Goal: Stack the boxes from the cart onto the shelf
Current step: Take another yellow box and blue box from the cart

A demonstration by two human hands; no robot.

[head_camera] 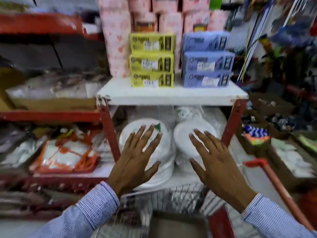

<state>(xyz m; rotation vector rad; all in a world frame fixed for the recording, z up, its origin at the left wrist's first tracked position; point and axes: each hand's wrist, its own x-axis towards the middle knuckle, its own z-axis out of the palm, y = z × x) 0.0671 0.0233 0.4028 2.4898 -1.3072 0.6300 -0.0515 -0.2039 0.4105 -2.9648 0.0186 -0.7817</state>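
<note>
Bare left hand and right hand hover flat, fingers spread.

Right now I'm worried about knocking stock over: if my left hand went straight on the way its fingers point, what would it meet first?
Probably the wrapped stack of white plates under the white shelf. The left hand is open and empty; depth is unclear.

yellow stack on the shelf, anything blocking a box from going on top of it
Nothing visible sits on the yellow stack; pink packs stand behind it. Both the left hand and right hand are open and empty.
</note>
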